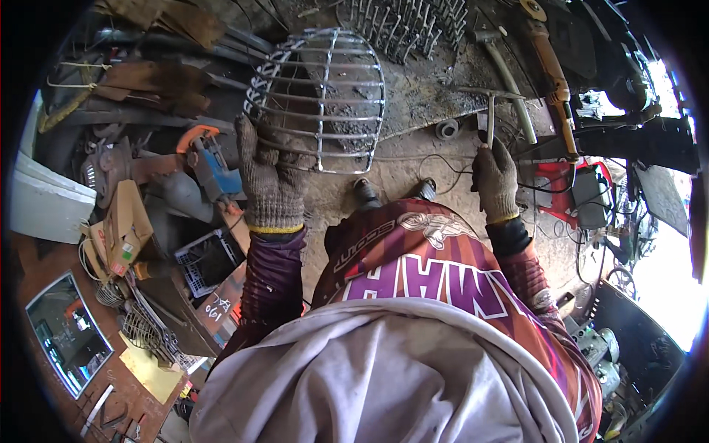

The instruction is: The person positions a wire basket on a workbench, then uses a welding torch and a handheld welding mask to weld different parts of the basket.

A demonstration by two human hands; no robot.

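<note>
A welded cage of bare metal rods [323, 96], oval at the far end with a zigzag rod along its left side, is in front of me. Its near left corner is in my left hand [273, 184], which wears a grey knitted glove and has its fingers curled at the rods. Some of those fingers are hidden behind the cage. To the right, my right hand [496, 181], gloved alike, is wrapped round the handle of a chipping hammer [491, 118]. The hammer stands head up, its thin pointed head apart from the cage.
Upright metal pegs [406, 29] stand on the dirty metal worktop [421, 96]. Right of them lie a hammer with a curved handle [509, 85] and an angle grinder [555, 92]. A blue and orange tool [216, 170] and a black crate [208, 262] are left; a red case [557, 196] is right.
</note>
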